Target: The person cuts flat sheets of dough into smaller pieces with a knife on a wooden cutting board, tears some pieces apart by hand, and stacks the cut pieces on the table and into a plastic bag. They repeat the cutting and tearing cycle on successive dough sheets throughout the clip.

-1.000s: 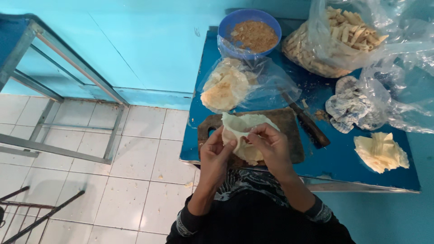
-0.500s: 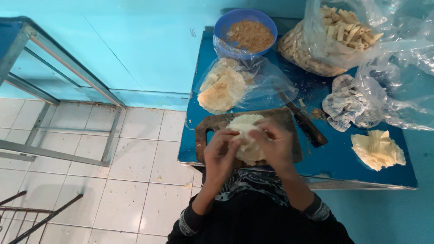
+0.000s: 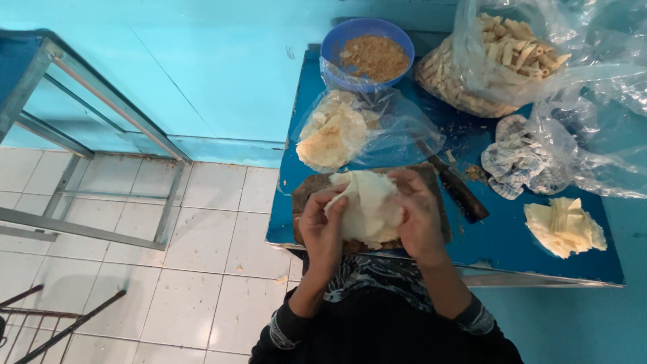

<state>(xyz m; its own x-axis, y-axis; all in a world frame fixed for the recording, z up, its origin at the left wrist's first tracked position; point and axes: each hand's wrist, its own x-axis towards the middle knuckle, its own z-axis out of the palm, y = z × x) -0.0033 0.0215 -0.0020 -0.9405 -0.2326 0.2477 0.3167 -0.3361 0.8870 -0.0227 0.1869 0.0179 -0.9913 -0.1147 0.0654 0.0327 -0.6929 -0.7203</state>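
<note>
- The left hand grips the near-left edge of a pale, thin dough sheet, fingers curled round its folded rim.
- The right hand closes over the sheet's right side, fingers bent down onto it, so both hands hold the same piece between them.
- The dough sheet sits just above a dark wooden cutting board at the front edge of the blue bench; whether the sheet rests on the board or is lifted clear of it is hard to tell from this angle.
- A dark-handled knife lies just right of the board, angled toward the front of the bench.
- Just behind the board lies a clear plastic bag holding a stack of round wrappers.
- Behind that stands a blue bowl of brown crumbly filling, at the back edge of the bench.
- To the right of the bowl, a large plastic bag of rolled pieces.
- A checked cloth lies near the right side, partly under another clear bag.
- A small heap of pale folded sheets lies at the front right, well apart from the hands.
- Left of the bench, a metal frame stands on the white tiled floor.
</note>
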